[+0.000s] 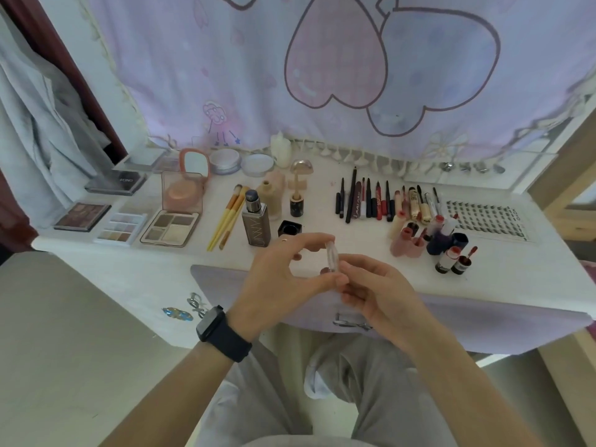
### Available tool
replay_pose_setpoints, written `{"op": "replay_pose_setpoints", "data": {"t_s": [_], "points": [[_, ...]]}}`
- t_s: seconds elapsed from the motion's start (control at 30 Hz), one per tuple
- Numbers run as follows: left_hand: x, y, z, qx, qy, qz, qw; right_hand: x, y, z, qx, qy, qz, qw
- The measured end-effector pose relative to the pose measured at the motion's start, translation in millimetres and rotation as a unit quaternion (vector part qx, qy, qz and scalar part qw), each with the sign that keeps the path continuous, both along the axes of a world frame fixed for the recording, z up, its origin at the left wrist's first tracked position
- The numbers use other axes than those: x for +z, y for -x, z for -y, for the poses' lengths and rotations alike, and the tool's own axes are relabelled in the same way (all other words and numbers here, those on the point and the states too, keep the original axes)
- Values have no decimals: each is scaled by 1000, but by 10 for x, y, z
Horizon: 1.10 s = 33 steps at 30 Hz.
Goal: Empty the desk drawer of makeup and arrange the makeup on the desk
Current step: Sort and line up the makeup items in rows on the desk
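A small clear tube (332, 259) stands nearly upright between both hands above the desk's front edge. My left hand (283, 282), with a black watch on its wrist, pinches the tube from the left with thumb and fingertips. My right hand (380, 291) grips its lower end from the right. The white desk (161, 272) carries rows of makeup: eyeshadow palettes (169, 227) at left, yellow brushes (227, 217), a foundation bottle (256, 221), pencils and liners (364, 201), and lip glosses (432, 240) at right. The lilac drawer front (483, 324) lies under my hands.
A lash tray (487, 221) lies at far right. A pink compact mirror (193, 166), round tins (225, 161) and a small mushroom lamp (298, 175) stand at the back below a heart-print curtain (322, 75). Hair clips (187, 309) hang on the desk's front left.
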<state>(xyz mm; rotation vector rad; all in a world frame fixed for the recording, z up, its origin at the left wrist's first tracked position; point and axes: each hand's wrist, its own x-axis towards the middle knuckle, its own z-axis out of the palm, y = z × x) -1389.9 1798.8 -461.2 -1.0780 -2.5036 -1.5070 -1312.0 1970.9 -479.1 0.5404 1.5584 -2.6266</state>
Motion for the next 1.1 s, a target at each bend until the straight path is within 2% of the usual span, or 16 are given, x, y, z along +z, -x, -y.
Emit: {"op": "replay_pose_setpoints", "data": {"t_s": [0.2,0.5,0.73,0.97,1.03,1.1], "points": [[5,-1,15,-22,59,-62,996,75,-25,12,13,-107,-26,994],[33,-42,57,-62,71,-45,995,172,-55,-12,31,-132,-34,990],[25,-68,46,-66,0,12,998,168,1,-36,43,-113,-27,992],[-40,-49,23,-28,31,-19,999,238,41,-21,38,-167,0,985],[-37,-27,6,-12,-4,49,999,286,37,-17,28,-192,-6,981],[7,45,-18,-7,-91,202,975,308,29,-29,15,-214,-24,976]]}}
